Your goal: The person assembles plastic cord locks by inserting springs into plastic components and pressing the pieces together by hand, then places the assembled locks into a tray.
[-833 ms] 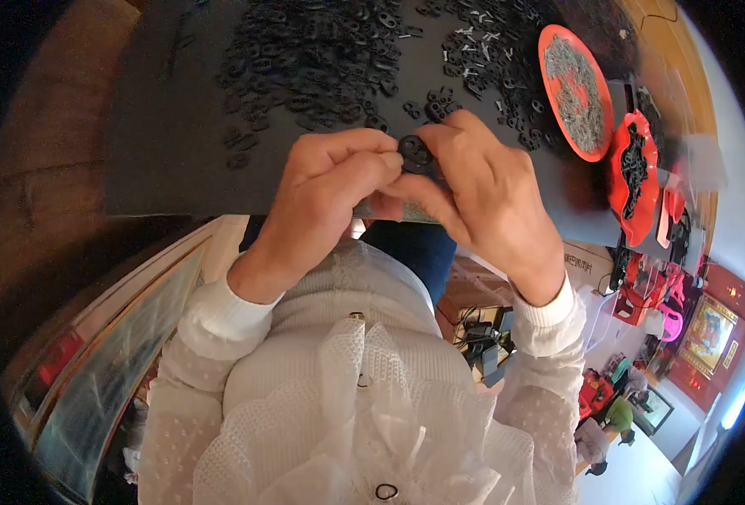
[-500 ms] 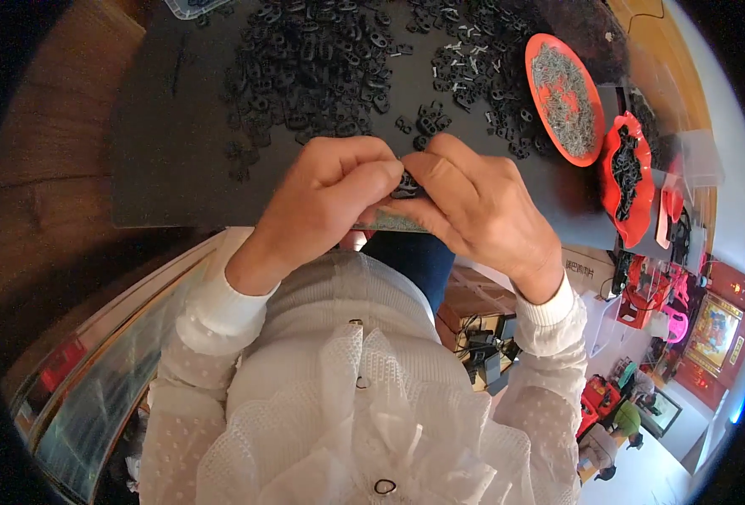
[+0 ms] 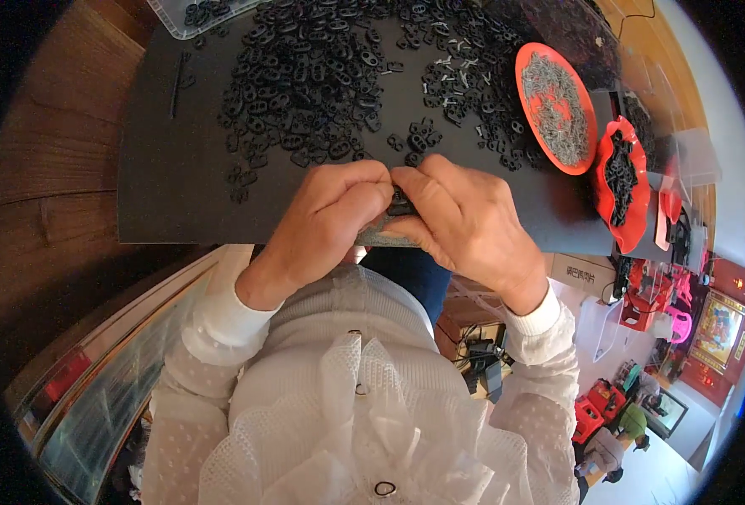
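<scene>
Head view: the 2 hands meet knuckle to knuckle over the near edge of a black mat [image 3: 179, 194]. The left hand [image 3: 326, 215] and the right hand [image 3: 465, 223] are both curled tight, fingertips pressed together on 1 small black plastic part [image 3: 401, 204] pinched between them. Only a sliver of that part shows in the gap between the thumbs and forefingers, so its long axis and the way it points cannot be told; it sits right at the meeting of the 2 grips, just above the mat's near edge. Neither hand has any spare opening: the fingers close fully around the part.

Just beyond the grip, further from the person, lies a wide scatter of loose black parts [image 3: 305, 84] of the same kind, spread over the far half of the mat. To the right of that and beyond the right hand, a smaller patch mixes black parts with small pale metal pieces [image 3: 461, 84]. Further right of the grip stands a round red dish [image 3: 534, 63] filled with grey metal bits, and next to it a wavy-edged red dish [image 3: 638, 210] holding black pieces. Below the grip, near the person, white ruffled sleeves [image 3: 221, 324] lead back from both wrists.
</scene>
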Demonstrator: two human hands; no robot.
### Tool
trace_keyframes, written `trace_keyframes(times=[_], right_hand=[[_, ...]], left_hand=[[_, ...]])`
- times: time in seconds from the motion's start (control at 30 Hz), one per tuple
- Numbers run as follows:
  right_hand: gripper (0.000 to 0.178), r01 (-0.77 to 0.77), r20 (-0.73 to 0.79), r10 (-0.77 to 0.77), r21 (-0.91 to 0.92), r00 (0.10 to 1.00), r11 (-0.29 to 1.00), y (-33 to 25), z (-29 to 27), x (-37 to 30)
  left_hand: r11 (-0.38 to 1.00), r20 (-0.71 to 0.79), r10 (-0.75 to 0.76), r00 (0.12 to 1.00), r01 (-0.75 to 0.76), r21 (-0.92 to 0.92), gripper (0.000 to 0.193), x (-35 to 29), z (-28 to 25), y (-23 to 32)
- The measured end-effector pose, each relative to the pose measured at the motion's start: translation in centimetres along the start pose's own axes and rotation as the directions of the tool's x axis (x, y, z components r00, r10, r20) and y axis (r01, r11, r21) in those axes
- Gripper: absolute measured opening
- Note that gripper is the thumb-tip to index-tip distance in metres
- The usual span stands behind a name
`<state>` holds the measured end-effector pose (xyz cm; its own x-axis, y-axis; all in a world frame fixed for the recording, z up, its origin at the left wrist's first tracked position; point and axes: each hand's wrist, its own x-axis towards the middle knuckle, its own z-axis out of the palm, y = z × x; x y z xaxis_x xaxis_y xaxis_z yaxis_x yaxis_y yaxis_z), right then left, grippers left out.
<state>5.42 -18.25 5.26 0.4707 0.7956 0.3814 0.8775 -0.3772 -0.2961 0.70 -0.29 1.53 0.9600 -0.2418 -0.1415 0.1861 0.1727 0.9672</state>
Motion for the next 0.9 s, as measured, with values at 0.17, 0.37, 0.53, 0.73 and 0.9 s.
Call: trace_keyframes(times=[0.17,0.37,0.53,0.73,0.9], right_hand=[[0.031,-0.01,-0.005,0.01,-0.007,1.0,1.0,0.0,0.3,-0.1],[0.031,-0.036,0.065,0.031,0.079,0.997,0.996,-0.2,0.3,-0.1],[0.028,-0.068,0.095,0.053,0.169,0.994,0.983,-0.2,0.5,-0.4],[0.021,-0.146,0.093,0.124,0.285,0.988,0.947,-0.4,0.5,-1.4],[0.02,-0.272,0.081,0.281,0.598,0.956,0.754,0.7,0.0,-2.7]], left_hand=[[0.998,-0.006,-0.059,0.998,0.059,0.022,0.026,-0.3,0.5,0.9],[0.983,-0.014,0.078,0.997,-0.075,0.165,0.024,-0.3,0.6,0.1],[0.994,-0.053,-0.066,0.996,0.071,0.087,0.025,-0.7,1.1,1.0],[0.985,0.036,-0.16,0.987,0.157,0.067,0.024,-0.5,0.5,1.6],[0.979,0.045,-0.204,0.978,0.204,0.01,0.02,-0.4,0.9,1.9]])
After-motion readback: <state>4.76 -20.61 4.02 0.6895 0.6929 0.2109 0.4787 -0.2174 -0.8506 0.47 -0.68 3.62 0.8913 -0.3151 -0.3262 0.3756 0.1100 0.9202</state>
